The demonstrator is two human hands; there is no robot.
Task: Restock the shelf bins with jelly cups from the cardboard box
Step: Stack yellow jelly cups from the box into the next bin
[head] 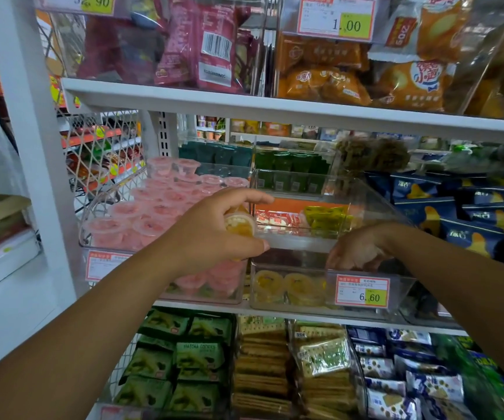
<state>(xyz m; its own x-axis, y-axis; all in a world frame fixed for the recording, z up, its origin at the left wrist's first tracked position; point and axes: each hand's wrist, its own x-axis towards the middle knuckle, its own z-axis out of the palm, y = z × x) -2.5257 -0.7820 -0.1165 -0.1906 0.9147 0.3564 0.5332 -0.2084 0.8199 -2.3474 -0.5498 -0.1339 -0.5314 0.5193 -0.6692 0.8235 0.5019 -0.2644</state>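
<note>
Two yellow jelly cups [284, 287] show dimly through the front wall of the clear bin [399, 291]. The plastic blurs them, and a price tag [362, 291] on that wall covers whatever lies to their right. The right hand [356, 250] hangs over this bin's front rim, wrist bent and fingers curled downward. The fingertips are lost behind the wall, so I cannot tell whether they clasp the rim, a cup or nothing. The left hand [214, 231], at the end of an arm stretched in from the lower left, grips the held jelly cup [240, 225] on its side, thumb below and fingers curled over it. The palm hides much of the cup. It sits above the divide between the clear bin and the neighbouring bin [99, 204], which is heaped with pink jelly cups [153, 204].
</note>
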